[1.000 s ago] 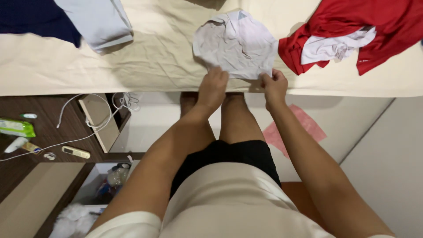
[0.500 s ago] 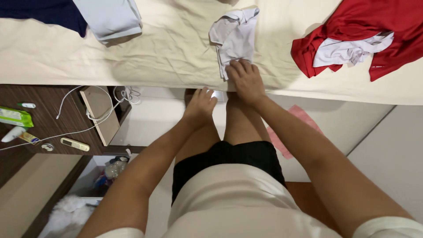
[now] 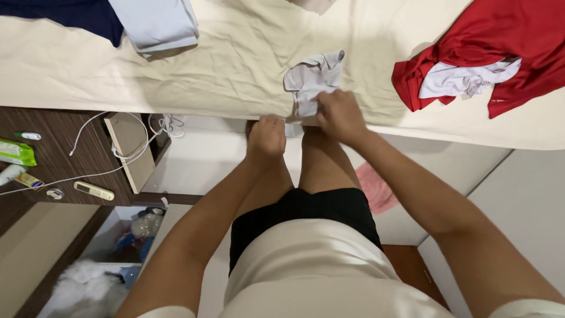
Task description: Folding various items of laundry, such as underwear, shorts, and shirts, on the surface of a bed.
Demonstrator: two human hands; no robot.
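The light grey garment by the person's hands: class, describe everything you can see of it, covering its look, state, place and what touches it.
The grey garment is a small piece of thin, soft-looking pale grey cloth, folded narrow and rumpled, with a loose end bunched at the top. It lies on the cream sheet at the bed's near edge. The right hand presses on its lower end, covering part of it. The left hand is at the bed's edge just beside it; whether it touches the cloth cannot be told.
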